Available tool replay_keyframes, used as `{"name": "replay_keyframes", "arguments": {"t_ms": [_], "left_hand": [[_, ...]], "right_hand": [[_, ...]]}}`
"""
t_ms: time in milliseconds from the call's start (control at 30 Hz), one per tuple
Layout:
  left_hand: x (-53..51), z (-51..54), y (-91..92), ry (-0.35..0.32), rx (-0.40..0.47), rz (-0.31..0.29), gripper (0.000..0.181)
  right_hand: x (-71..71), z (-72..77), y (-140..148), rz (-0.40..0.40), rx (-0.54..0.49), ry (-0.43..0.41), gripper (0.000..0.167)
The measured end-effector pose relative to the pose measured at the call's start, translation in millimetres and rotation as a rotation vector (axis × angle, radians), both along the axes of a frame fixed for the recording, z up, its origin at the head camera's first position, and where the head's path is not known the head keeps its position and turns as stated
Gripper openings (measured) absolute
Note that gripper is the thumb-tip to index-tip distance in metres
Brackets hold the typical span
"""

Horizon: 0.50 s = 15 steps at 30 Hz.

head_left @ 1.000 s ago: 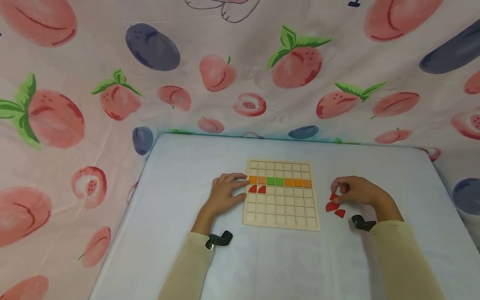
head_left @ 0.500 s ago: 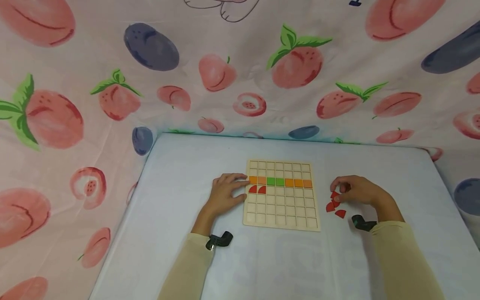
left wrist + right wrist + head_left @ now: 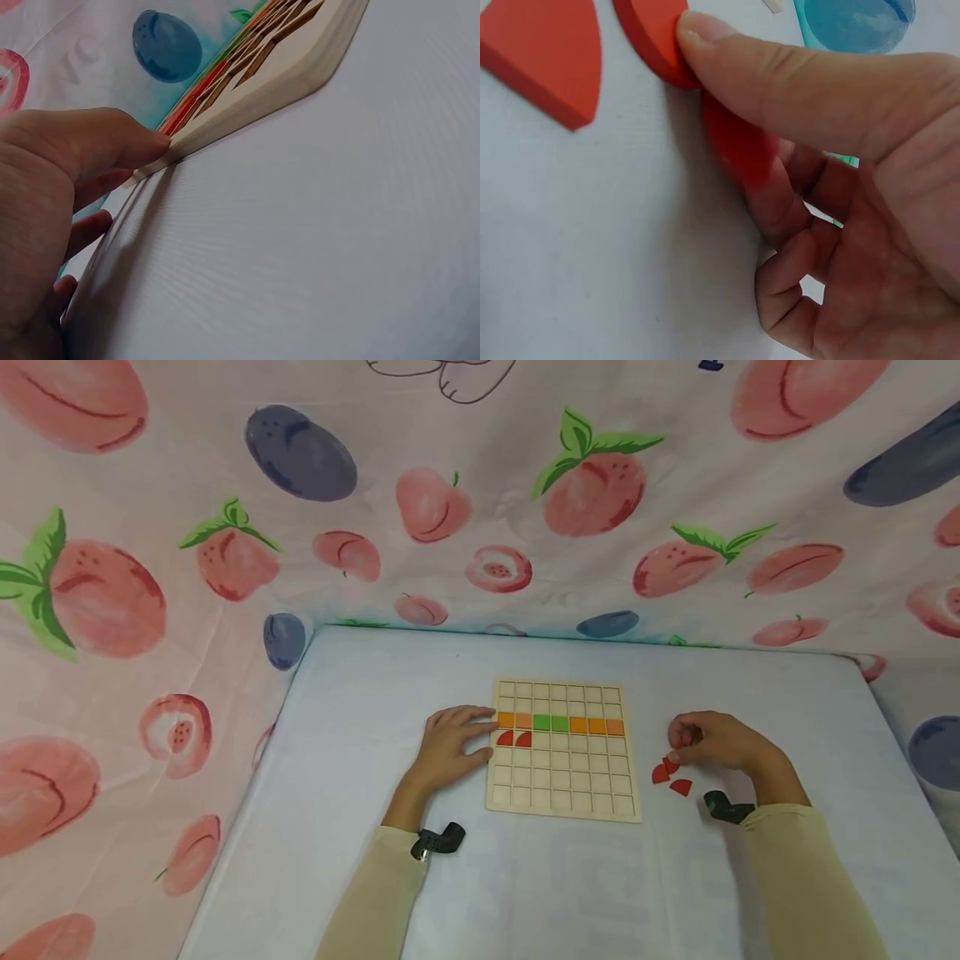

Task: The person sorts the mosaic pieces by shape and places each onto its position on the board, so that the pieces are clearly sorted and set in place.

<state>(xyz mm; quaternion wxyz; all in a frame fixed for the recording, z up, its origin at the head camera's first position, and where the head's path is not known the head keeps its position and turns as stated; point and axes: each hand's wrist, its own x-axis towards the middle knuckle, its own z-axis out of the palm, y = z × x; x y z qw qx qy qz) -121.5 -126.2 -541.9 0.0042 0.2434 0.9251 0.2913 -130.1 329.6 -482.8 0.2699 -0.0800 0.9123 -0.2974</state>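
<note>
My left hand (image 3: 453, 747) lies at the left edge of a pale wooden grid board (image 3: 558, 778), its fingers fairly straight. In the left wrist view the thumb (image 3: 124, 142) touches the board's side. Two red quarter-circle pieces (image 3: 523, 740) sit in cells below a row of orange and green squares (image 3: 551, 723). To the right of the board, my right hand (image 3: 716, 742) pinches a red piece (image 3: 739, 142), partly hidden and blurred, between thumb and curled fingers. Its thumb tip also overlaps another red piece (image 3: 656, 34). A further red quarter-circle piece (image 3: 681, 787) lies nearby.
A white cloth (image 3: 585, 893) covers the table. Behind it and on the left hangs a fruit-print curtain (image 3: 495, 468). Dark wrist cameras (image 3: 438, 839) are strapped to both wrists.
My right thumb and fingertips have shifted among the loose red pieces, which separated, and one is now drawn into the fingers. My left hand stays at the board's edge.
</note>
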Motion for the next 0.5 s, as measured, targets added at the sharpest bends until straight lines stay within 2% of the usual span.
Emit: {"name": "replay_keyframes", "arguments": {"t_ms": [333,500], "left_hand": [[1.4,3.2,0.3,-0.010,0.003,-0.003,0.043],[1.0,2.9,-0.1,-0.015,-0.007,0.000,0.043]], "right_hand": [[4.0,3.7,1.4,-0.035,-0.022,-0.019,0.022],[3.4,1.6,3.6,-0.053,-0.035,-0.029,0.025]]}}
